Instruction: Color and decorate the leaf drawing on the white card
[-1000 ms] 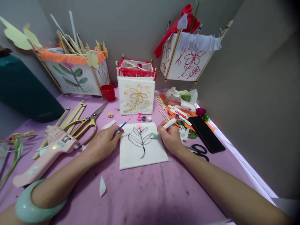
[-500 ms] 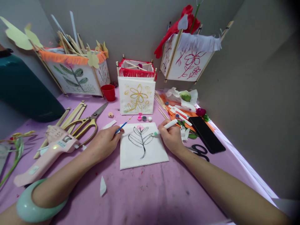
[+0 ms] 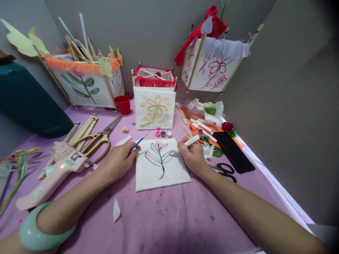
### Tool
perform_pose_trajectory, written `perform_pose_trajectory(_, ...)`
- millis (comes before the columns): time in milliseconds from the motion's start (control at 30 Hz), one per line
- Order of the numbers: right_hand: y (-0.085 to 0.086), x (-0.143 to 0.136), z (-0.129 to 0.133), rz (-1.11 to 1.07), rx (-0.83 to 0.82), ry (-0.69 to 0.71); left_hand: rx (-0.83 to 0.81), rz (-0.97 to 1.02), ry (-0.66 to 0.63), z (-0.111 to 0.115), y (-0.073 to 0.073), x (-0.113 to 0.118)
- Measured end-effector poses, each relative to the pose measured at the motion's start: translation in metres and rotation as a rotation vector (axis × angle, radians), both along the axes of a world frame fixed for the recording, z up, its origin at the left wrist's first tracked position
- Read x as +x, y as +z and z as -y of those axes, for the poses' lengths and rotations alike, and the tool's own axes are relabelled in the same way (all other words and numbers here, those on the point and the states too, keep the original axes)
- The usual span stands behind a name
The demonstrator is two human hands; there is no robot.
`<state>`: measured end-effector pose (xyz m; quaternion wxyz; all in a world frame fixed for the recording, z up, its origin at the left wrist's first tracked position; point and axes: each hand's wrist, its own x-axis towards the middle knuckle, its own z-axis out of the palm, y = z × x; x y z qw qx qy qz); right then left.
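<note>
A white square panel [image 3: 148,180] lies flat in front of me, bearing a black leafy stem and a pink flower at its top. My right hand [image 3: 194,157] is closed round a white marker [image 3: 191,140], whose green tip is at the right-hand leaf of the drawing. At the panel's left edge, my left hand [image 3: 120,160] grips a thin blue paintbrush [image 3: 137,143], bristles pointing up and to the right. Its fingertips rest on or beside the panel's edge. Small paint pots [image 3: 163,134] in pink, grey and white stand just behind the panel.
Gold-handled scissors [image 3: 102,135] and a pink glue gun [image 3: 53,180] lie left. Behind the panel stands a white panel with a yellow flower [image 3: 156,109]. A red cup [image 3: 123,105] is nearby. Black scissors [image 3: 225,171] and a black phone [image 3: 234,151] lie right.
My right hand and the marker have shifted very slightly left, the marker tip staying by the right-hand leaf. My left hand and the paintbrush stay in place.
</note>
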<state>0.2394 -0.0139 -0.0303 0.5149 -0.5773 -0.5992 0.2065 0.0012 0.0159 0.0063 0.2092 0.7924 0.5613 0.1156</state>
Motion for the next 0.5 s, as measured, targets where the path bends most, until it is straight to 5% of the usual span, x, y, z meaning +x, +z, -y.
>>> perform_pose_trajectory(500,-0.0011,-0.0048,-0.0006,-0.042,-0.025,0.022,0.008,-0.013,0.002,-0.0005,-0.0003,0.0003)
